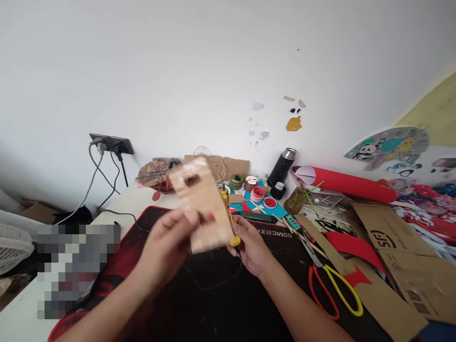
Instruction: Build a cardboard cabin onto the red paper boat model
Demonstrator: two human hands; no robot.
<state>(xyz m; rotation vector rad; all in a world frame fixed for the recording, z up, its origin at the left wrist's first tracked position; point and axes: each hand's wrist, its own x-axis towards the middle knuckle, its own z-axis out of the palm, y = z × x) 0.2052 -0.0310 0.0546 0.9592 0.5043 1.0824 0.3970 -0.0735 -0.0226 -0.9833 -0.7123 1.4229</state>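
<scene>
A rectangular piece of cardboard with cut-out openings is held tilted above the black mat. My left hand pinches its lower left side, thumb on the face. Behind the right edge of the cardboard, my right hand is closed around a yellow tool, partly hidden by the cardboard; its upper part shows beside the edge. A thin dark cord hangs below the hands over the mat.
Scissors with red and yellow handles lie at the right, near cardboard sheets and red strips. Open paint jars, a black flask and a glass jar stand behind the mat. A socket with plugged cables is at left.
</scene>
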